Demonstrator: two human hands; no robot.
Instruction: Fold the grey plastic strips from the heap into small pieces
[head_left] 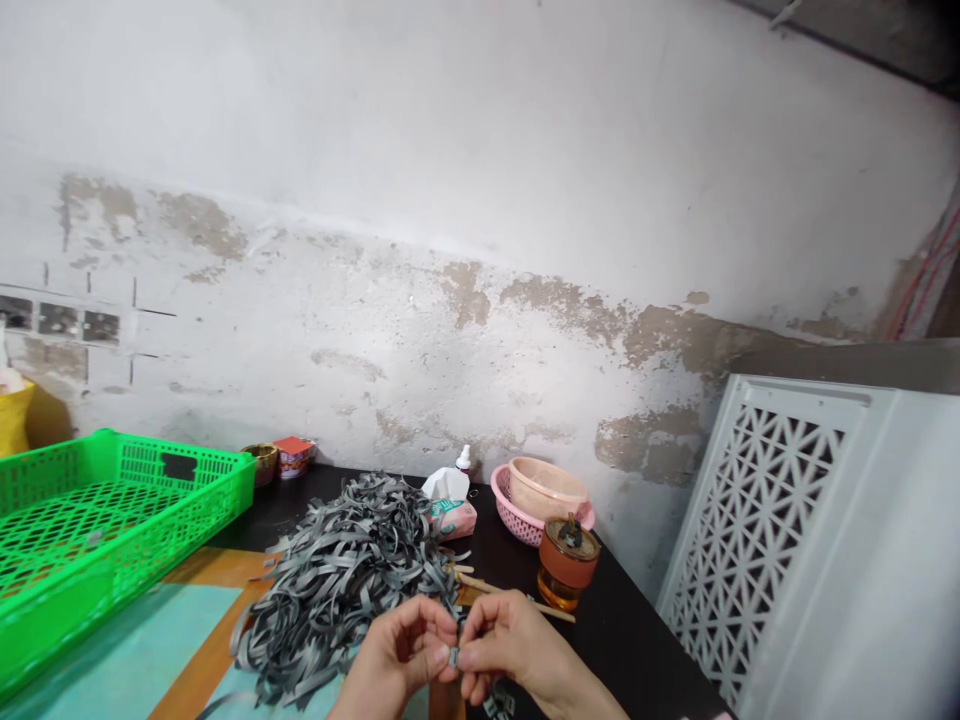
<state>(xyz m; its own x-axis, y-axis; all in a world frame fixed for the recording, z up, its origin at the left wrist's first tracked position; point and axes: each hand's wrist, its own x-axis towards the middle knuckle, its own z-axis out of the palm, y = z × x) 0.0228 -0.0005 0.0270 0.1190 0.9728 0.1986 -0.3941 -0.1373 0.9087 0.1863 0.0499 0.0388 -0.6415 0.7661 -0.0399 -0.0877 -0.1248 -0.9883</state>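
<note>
My left hand and my right hand meet at the bottom centre, fingertips pinched together. Between the fingertips sits a small grey piece, gripped from both sides. Just behind and to the left of the hands lies a big heap of grey strips. Below my right hand, several small grey pieces show partly at the lower edge of the view.
A green crate stands at left. Behind are a red-lidded cup, a tissue box, a pink basket holding a peach bowl, and an amber jar. A wooden stick lies near my right hand.
</note>
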